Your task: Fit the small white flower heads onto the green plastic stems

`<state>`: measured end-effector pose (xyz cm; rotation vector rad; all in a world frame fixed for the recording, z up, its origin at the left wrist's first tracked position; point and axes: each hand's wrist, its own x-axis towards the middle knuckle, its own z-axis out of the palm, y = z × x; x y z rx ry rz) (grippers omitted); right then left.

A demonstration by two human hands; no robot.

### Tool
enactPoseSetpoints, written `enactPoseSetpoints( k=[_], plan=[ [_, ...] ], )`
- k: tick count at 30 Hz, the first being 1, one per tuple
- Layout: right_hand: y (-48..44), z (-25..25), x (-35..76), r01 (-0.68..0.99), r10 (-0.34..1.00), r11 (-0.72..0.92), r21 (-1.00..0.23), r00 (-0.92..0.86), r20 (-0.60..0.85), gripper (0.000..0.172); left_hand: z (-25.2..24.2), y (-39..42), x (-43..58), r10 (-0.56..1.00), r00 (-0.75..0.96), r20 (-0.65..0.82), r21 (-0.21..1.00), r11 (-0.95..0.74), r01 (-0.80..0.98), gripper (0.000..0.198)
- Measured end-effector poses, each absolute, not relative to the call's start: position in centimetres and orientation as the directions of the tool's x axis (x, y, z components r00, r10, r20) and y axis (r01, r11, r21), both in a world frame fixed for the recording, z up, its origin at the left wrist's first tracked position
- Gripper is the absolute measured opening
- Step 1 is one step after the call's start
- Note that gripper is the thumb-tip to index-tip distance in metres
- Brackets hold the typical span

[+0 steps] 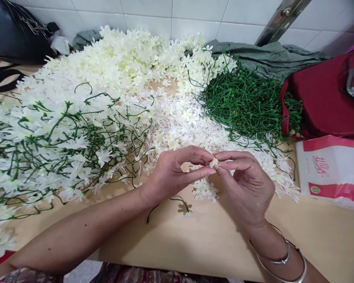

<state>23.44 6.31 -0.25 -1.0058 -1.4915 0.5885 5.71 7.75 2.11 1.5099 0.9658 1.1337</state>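
Your open room is the bare wooden tabletop (306,232) on the near side, running from below your wrists to the right; its near edge lies just in front of your lap. Only a loose green stem (181,199) with a pale tip lies there, below your left hand (181,167). Elsewhere you are hemmed in: stemmed white flowers (61,145) crowd the left, green stems (247,104) heap up beyond your right hand (246,184), and a red bag (327,96) and a printed packet (333,169) bound the right. A tiled wall (147,19) closes the back. Between your hands, above the table, sits a small white blossom (214,162), faintly yellowish, its petals partly covered; thumb and fingertips of both hands pinch it.
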Motion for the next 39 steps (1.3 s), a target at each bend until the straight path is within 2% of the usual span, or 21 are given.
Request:
enactPoseSetpoints(
  k=[2, 5, 11, 14, 19, 21, 23, 26, 29, 32, 36, 39],
  plan=[
    [6.2, -0.2, 23.4, 0.25, 0.844, 0.501, -0.829, 0.07, 0.531, 0.02, 2.1, 7.6, 5.7, 0.934, 0.252, 0.253, 0.95, -0.289, 0.116, 0.009],
    [6.2, -0.1, 23.3, 0.222, 0.85, 0.491, -0.843, 0.09, 0.519, 0.019, 2.2, 7.6, 5.7, 0.926, 0.258, 0.275, 0.933, -0.322, 0.161, 0.007],
    [6.4, 0.1, 23.2, 0.197, 0.88, 0.44, -0.876, 0.1, 0.465, 0.015, 2.2, 8.3, 5.5, 0.909, 0.303, 0.286, 0.931, -0.338, 0.135, 0.008],
    [6.7, 0.5, 23.4, 0.235, 0.856, 0.451, -0.861, 0.16, 0.492, 0.015, 2.2, 8.4, 5.6, 0.909, 0.294, 0.297, 0.928, -0.347, 0.136, 0.01],
    [7.1, 0.9, 23.9, 0.343, 0.829, 0.463, -0.817, 0.157, 0.536, 0.021, 3.2, 8.1, 5.7, 0.959, 0.207, 0.193, 0.966, -0.222, 0.13, 0.016],
    [7.1, 0.8, 24.1, 0.34, 0.827, 0.479, -0.809, 0.134, 0.546, 0.021, 4.2, 8.1, 5.6, 0.956, 0.251, 0.154, 0.964, -0.201, 0.176, 0.016],
    [7.1, 0.7, 24.1, 0.346, 0.832, 0.478, -0.807, 0.117, 0.543, 0.02, 5.4, 8.2, 5.3, 0.915, 0.387, 0.118, 0.923, -0.244, 0.297, 0.014],
    [7.0, 0.7, 24.0, 0.368, 0.847, 0.454, -0.811, 0.104, 0.521, 0.02, 6.9, 8.0, 4.3, 0.801, 0.598, 0.027, 0.781, -0.39, 0.487, 0.014],
    [7.0, 0.7, 23.9, 0.356, 0.841, 0.462, -0.812, 0.114, 0.529, 0.022, 7.6, 6.7, 2.4, 0.7, 0.711, -0.07, 0.674, -0.492, 0.551, 0.019],
    [7.1, 0.7, 23.9, 0.336, 0.834, 0.48, -0.811, 0.113, 0.54, 0.024, 7.6, 4.6, 0.0, 0.59, 0.79, -0.167, 0.639, -0.545, 0.543, 0.033],
    [7.0, 0.6, 23.9, 0.275, 0.857, 0.469, -0.839, 0.087, 0.508, 0.025, 6.6, 2.3, -2.3, 0.548, 0.798, -0.25, 0.489, -0.64, 0.592, 0.028],
    [6.8, 0.5, 23.6, 0.232, 0.883, 0.429, -0.873, 0.093, 0.459, 0.023, 5.5, 2.0, -2.9, 0.527, 0.804, -0.275, 0.505, -0.633, 0.587, 0.023]
  ],
)
